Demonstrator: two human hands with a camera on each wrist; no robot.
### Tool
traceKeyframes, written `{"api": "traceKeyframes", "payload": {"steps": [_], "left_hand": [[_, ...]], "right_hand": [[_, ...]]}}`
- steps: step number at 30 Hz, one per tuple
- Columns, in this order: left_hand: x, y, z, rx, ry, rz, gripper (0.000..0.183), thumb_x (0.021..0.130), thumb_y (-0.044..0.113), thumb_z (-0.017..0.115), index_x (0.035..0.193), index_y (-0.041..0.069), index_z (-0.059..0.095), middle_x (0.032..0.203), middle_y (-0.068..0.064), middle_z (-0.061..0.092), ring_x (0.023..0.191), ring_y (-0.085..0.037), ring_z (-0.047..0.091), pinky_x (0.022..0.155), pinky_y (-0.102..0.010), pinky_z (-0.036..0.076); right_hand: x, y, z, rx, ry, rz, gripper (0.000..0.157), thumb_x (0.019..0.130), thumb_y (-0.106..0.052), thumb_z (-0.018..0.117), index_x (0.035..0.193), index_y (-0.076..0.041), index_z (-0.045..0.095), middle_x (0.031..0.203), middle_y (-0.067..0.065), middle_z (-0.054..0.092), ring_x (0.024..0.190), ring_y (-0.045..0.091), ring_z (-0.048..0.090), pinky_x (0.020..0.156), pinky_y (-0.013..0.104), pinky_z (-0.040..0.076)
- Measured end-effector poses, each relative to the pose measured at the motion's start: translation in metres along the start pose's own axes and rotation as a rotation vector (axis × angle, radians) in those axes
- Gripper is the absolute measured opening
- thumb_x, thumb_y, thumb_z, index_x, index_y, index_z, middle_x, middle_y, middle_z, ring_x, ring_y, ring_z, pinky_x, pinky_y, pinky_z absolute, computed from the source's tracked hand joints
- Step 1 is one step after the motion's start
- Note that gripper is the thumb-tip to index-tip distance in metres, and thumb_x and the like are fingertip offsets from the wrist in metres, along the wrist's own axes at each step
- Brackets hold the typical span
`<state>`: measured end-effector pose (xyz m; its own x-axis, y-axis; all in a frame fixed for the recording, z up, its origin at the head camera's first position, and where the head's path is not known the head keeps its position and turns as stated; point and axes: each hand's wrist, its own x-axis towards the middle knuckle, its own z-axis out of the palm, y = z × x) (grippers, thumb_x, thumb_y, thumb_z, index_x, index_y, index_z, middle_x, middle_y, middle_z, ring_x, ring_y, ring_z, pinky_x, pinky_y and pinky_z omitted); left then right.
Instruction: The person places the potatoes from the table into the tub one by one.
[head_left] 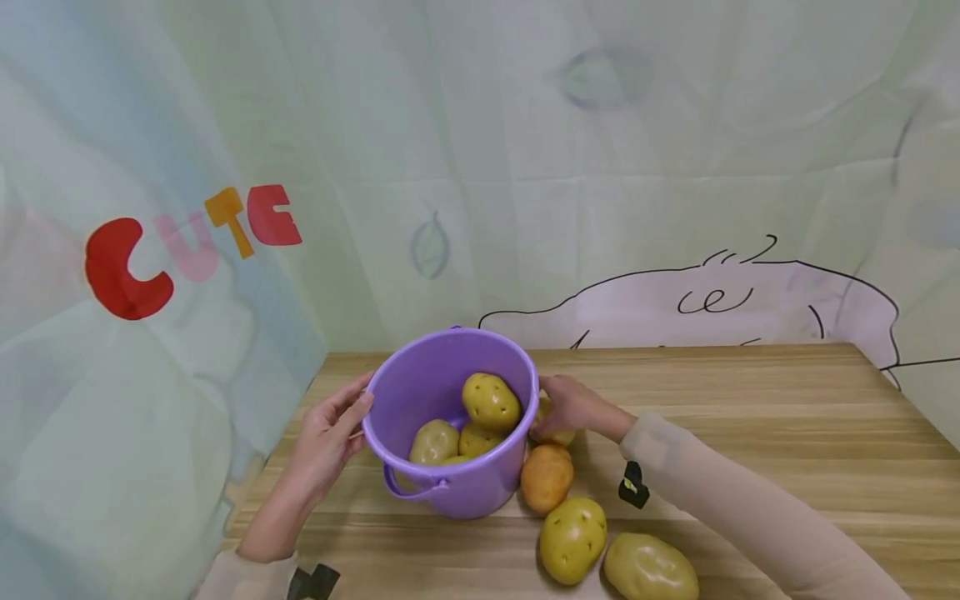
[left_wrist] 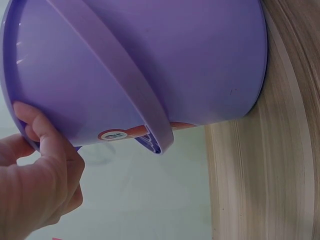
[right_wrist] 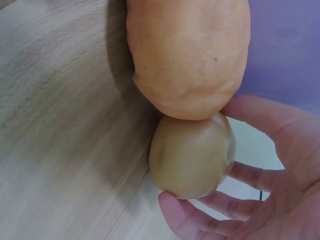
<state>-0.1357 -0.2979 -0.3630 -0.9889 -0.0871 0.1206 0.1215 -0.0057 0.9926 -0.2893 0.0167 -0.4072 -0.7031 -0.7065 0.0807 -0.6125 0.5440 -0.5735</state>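
purple bucket — mouth up, axis upright | left hand pinches rim | right hand grips potato

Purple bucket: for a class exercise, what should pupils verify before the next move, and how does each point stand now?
1. Left hand holding the bucket's rim: ok.
2. Right hand gripping a potato outside the bucket: ok.
3. That potato clear of the orange one: not ok, they appear to touch.
4. Handle clear of the opening: ok, down outside.
5. Bucket's base flat on the table: cannot tell.
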Motion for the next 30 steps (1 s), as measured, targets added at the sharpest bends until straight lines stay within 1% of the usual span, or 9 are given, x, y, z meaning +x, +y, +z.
{"api": "traceKeyframes", "payload": {"steps": [4, 6, 8, 12, 13, 15, 20, 22, 30], "left_hand": [[0.0, 0.0, 0.0, 0.002, 0.0, 0.002, 0.051, 0.107, 0.016, 0.049, 0.15, -0.008, 0.034, 0.109, -0.008, 0.056, 0.09, -0.011, 0.063, 0.071, -0.018, 0.058], [0.0, 0.0, 0.001, 0.003, 0.001, 0.002, 0.051, 0.107, 0.015, 0.049, 0.15, -0.008, 0.034, 0.109, -0.008, 0.056, 0.09, -0.011, 0.063, 0.071, -0.018, 0.058], [-0.001, 0.001, 0.001, 0.003, 0.002, 0.001, 0.051, 0.107, 0.015, 0.049, 0.15, -0.009, 0.034, 0.109, -0.008, 0.056, 0.089, -0.011, 0.063, 0.071, -0.018, 0.058], [0.0, 0.0, 0.001, 0.002, 0.002, 0.001, 0.051, 0.107, 0.015, 0.049, 0.15, -0.009, 0.034, 0.11, -0.008, 0.055, 0.09, -0.011, 0.063, 0.072, -0.018, 0.058], [0.0, 0.0, 0.001, 0.002, 0.002, 0.001, 0.051, 0.107, 0.015, 0.049, 0.15, -0.009, 0.034, 0.11, -0.008, 0.055, 0.09, -0.011, 0.063, 0.072, -0.019, 0.058], [0.0, 0.0, 0.001, 0.002, 0.003, 0.0, 0.051, 0.107, 0.015, 0.049, 0.15, -0.009, 0.034, 0.111, -0.009, 0.055, 0.09, -0.011, 0.063, 0.072, -0.019, 0.058], [0.0, 0.0, 0.0, 0.002, 0.01, -0.003, 0.051, 0.107, 0.015, 0.049, 0.15, -0.008, 0.034, 0.111, -0.009, 0.055, 0.091, -0.012, 0.064, 0.074, -0.019, 0.058], [0.0, 0.0, 0.0, 0.002, 0.012, -0.003, 0.051, 0.107, 0.015, 0.049, 0.15, -0.008, 0.034, 0.111, -0.008, 0.055, 0.092, -0.012, 0.064, 0.074, -0.019, 0.058], [0.0, -0.001, 0.001, 0.0, 0.012, -0.001, 0.051, 0.107, 0.015, 0.049, 0.15, -0.009, 0.034, 0.111, -0.008, 0.056, 0.092, -0.012, 0.064, 0.075, -0.02, 0.058]], "right_hand": [[0.001, 0.002, 0.001, 0.02, 0.002, 0.016, 0.067, 0.068, -0.012, 0.088, 0.128, 0.001, 0.062, 0.117, 0.015, 0.067, 0.114, 0.036, 0.059, 0.101, 0.05, 0.048], [0.001, 0.002, 0.001, 0.028, 0.0, 0.035, 0.064, 0.069, -0.013, 0.088, 0.127, 0.0, 0.063, 0.115, 0.013, 0.067, 0.112, 0.033, 0.06, 0.099, 0.048, 0.05], [0.001, 0.003, 0.001, 0.032, 0.002, 0.062, 0.059, 0.07, -0.013, 0.087, 0.123, -0.001, 0.065, 0.111, 0.011, 0.068, 0.105, 0.028, 0.061, 0.094, 0.045, 0.052], [0.001, 0.003, -0.002, 0.008, -0.005, 0.107, 0.046, 0.07, -0.016, 0.086, 0.11, -0.003, 0.067, 0.095, 0.008, 0.066, 0.087, 0.021, 0.058, 0.077, 0.035, 0.053], [0.001, 0.003, -0.003, 0.001, -0.007, 0.119, 0.045, 0.07, -0.017, 0.086, 0.108, -0.003, 0.066, 0.093, 0.008, 0.065, 0.085, 0.021, 0.057, 0.074, 0.034, 0.052], [0.001, 0.004, -0.006, -0.015, -0.01, 0.135, 0.044, 0.07, -0.018, 0.086, 0.106, -0.003, 0.066, 0.092, 0.008, 0.064, 0.083, 0.02, 0.056, 0.071, 0.033, 0.051], [0.001, 0.005, -0.013, -0.017, 0.002, 0.142, 0.049, 0.071, -0.021, 0.086, 0.109, 0.001, 0.065, 0.1, 0.013, 0.065, 0.091, 0.025, 0.059, 0.077, 0.037, 0.053], [0.0, 0.005, -0.016, -0.017, 0.003, 0.134, 0.051, 0.071, -0.023, 0.086, 0.109, 0.002, 0.065, 0.101, 0.015, 0.065, 0.092, 0.027, 0.06, 0.078, 0.039, 0.054], [-0.002, 0.007, -0.023, -0.052, 0.001, 0.127, 0.053, 0.071, -0.027, 0.086, 0.11, 0.003, 0.066, 0.104, 0.02, 0.067, 0.096, 0.031, 0.062, 0.08, 0.04, 0.056]]}}
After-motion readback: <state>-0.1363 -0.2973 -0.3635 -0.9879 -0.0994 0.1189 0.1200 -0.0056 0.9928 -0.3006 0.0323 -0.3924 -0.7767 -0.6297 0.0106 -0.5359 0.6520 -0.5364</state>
